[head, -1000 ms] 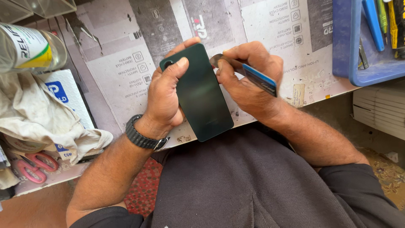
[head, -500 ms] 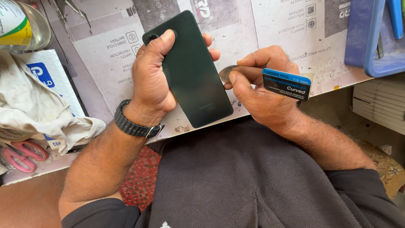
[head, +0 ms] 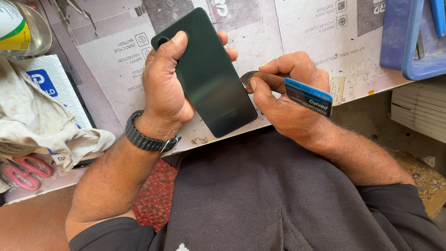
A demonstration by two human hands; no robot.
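My only view comes from the head camera, looking steeply down and close over both hands, the lap and the tabletop (head: pixel 325 37) edge beyond.

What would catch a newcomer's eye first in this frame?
The dark green smartphone, held back side up in the left hand at the centre, over a white printed sheet covering the bench. Beside it, the right hand presses a thin round metal pick to the phone's edge and holds a small blue card. At the far left lie a crumpled white cloth and pink-handled scissors.
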